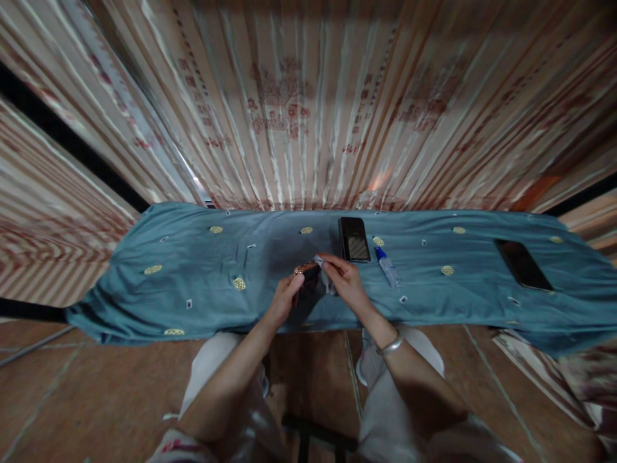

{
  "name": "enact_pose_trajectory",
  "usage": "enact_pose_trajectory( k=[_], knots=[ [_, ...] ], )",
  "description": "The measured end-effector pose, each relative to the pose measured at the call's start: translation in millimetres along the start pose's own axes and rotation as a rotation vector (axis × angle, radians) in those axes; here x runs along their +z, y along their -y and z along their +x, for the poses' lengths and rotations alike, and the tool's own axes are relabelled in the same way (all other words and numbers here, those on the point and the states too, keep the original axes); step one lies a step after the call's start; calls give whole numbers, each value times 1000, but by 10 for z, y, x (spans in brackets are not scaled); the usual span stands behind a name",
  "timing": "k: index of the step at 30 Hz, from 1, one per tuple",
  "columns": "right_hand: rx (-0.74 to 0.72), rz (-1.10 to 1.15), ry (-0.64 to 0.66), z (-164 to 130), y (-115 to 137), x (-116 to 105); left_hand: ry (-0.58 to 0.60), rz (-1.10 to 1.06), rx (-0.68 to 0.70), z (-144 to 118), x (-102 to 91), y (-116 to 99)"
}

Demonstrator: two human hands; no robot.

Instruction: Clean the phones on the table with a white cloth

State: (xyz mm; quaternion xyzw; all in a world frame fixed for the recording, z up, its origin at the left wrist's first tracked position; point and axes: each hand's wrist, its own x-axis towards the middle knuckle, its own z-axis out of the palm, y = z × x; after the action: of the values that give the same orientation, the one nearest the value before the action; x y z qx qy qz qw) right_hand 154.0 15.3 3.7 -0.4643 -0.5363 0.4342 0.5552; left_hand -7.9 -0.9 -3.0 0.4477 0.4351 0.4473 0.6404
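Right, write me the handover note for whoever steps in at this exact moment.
Left hand: grip closed on a small dark object, held just above the blue cloth.
Right hand: fingers pinch a small pale wipe against that object.
Nearby on the cloth: a dark case or phone just behind the hands, a small blue-capped bottle lying to the right, and a black phone far right.
Done: object and wipe are both in hand, wipe on the object.
Left: cannot tell how much of the object has been wiped; it is too small and dim to judge.
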Motion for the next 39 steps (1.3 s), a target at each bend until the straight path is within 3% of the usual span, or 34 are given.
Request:
enact_pose_trajectory(
  k=[5,19,23,30,34,39],
  knots=[
    [70,51,-27,-1,-6,30,-10,-190,-82,-10,54,-26],
    [65,112,-90,-58,-46,162,-39,-502,-152,7,154,-121],
    [15,14,-62,-113,-79,181,-57,-526,-168,29,123,-138],
    [-208,-344,37,-197,-60,142,-185,-526,-193,76,54,-155],
    [-241,-429,120,-178,-15,56,-234,-538,-184,94,36,-160],
    [-164,-397,-29,-60,-28,-66,-177,-489,-180,98,100,-102]
  ],
)
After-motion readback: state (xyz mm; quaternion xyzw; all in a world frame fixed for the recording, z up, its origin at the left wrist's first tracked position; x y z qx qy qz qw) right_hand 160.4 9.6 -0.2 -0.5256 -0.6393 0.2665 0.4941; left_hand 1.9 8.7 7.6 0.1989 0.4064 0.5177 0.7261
